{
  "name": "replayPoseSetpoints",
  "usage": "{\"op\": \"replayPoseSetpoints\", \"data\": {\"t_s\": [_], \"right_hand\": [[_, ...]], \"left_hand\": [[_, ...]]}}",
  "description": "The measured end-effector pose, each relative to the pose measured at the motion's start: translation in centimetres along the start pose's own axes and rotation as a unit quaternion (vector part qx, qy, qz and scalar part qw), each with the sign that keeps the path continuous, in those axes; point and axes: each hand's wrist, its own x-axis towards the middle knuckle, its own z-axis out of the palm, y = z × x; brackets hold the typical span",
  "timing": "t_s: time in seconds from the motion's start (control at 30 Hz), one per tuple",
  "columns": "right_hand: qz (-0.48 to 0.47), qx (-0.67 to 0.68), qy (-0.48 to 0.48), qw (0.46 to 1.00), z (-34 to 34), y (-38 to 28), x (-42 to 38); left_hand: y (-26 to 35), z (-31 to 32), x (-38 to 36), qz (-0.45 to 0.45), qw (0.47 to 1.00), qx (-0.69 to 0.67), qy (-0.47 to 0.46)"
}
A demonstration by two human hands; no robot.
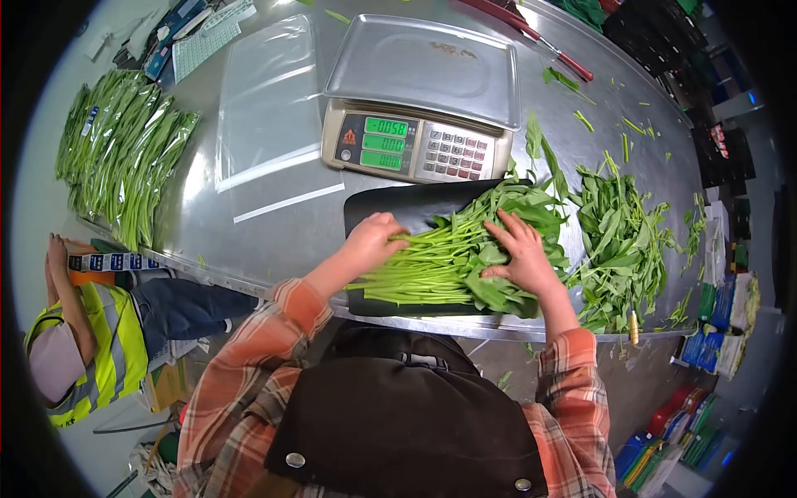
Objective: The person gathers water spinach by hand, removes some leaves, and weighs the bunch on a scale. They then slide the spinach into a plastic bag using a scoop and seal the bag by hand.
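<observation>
A bunch of leafy green stalks (452,253) lies across a black tray (390,212) at the near edge of the steel table (274,241). My left hand (374,241) rests on the stem ends, fingers curled over them. On the leafy end lies my right hand (521,253), fingers spread and pressing down. Both hands touch the same bunch. A digital scale (415,145) with an empty steel pan (427,66) stands just behind the tray.
A loose pile of leafy greens (623,241) lies right of the tray. Clear plastic bags (270,108) lie left of the scale. Bagged green bundles (124,149) line the far left. A person in a yellow vest (91,340) sits lower left. Red-handled tool (540,41) at the back.
</observation>
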Motion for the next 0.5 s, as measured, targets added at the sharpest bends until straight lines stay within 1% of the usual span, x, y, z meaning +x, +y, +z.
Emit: {"op": "replayPoseSetpoints", "data": {"t_s": [0.03,0.07,0.13,0.17,0.23,0.27,0.3,0.33,0.37,0.4,0.43,0.47,0.5], "right_hand": [[0.009,0.021,-0.01,1.0,-0.4,0.6,0.6],[0.021,0.043,-0.02,0.999,-0.7,1.1,1.1],[0.008,0.071,0.013,0.997,-1.2,2.3,1.8],[0.023,0.077,0.015,0.997,-1.5,2.6,1.8],[0.037,0.079,0.007,0.996,-2.4,2.5,1.5],[0.041,0.071,0.016,0.997,-2.2,2.6,1.2],[0.045,0.062,0.025,0.997,-1.6,2.6,0.9],[0.048,0.053,0.035,0.997,-1.4,2.5,0.7],[0.063,0.104,0.023,0.992,-2.4,1.8,0.6],[0.084,0.135,0.079,0.984,-2.7,1.9,0.2],[0.105,0.167,0.135,0.971,-3.0,2.2,-0.6],[0.128,0.198,0.191,0.953,-3.3,2.3,-1.6],[0.133,0.143,0.284,0.939,-3.9,2.2,-2.8]], "left_hand": [[0.4,0.1,0.4,-0.058,0.997,-0.046,0.021],[0.1,0.1,0.5,-0.058,0.996,-0.067,0.029],[-0.6,-0.3,0.7,-0.057,0.992,-0.106,0.044],[0.3,-1.5,0.7,-0.062,0.995,-0.077,0.035],[3.1,-3.0,0.6,0.022,0.998,-0.027,0.057],[4.2,-3.0,0.7,0.066,0.995,-0.002,0.069],[4.8,-2.1,0.9,0.126,0.99,0.026,0.057],[4.8,-1.0,1.1,0.119,0.992,0.029,0.018],[4.6,0.0,1.4,0.113,0.993,0.033,-0.022],[4.5,0.7,1.7,0.107,0.992,0.038,-0.061],[5.1,0.2,2.1,0.05,0.992,0.05,-0.104],[4.9,0.3,2.3,0.042,0.994,0.026,-0.092],[4.4,0.6,2.4,0.034,0.996,0.002,-0.081]]}}
